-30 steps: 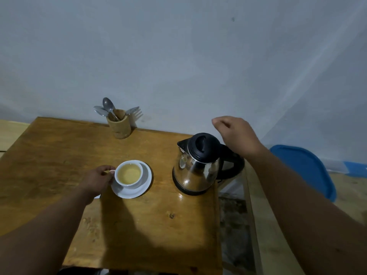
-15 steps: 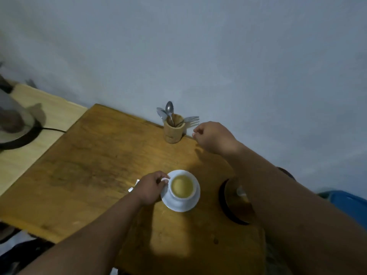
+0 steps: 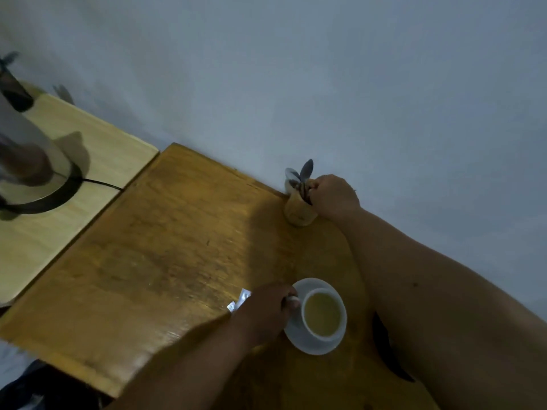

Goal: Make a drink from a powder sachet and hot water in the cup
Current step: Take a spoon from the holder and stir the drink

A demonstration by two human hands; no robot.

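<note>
Near the front of the table (image 3: pixel 165 247), the cup (image 3: pixel 324 315) sits on its saucer (image 3: pixel 313 344), filled almost to the brim with a pale yellow-green drink. The left hand (image 3: pixel 263 313) is closed on the cup's handle, fingers curled round it, steadying it. Just behind that hand a torn silvery sachet (image 3: pixel 240 301) lies flat on the wood, partly hidden.

The step in hand looks like fetching a spoon to stir. The right hand (image 3: pixel 334 198) is at the holder (image 3: pixel 299 213) by the wall, fingers bunched at the cutlery stems; whether they have pinched one yet I cannot tell. A clean lift would go straight up, so the light holder does not tip or drag along, and the other pieces stay put. With the drink so high, gentle stirring and a firm hold on the handle would keep it off the saucer.

Cup and saucer are smooth, white and glazed, both round. The holder is a short rough cylinder, bamboo-like. Spoon bowls (image 3: pixel 305 170) above it are dull grey metal. The table is worn, scuffed brown board with a faint sheen.
</note>
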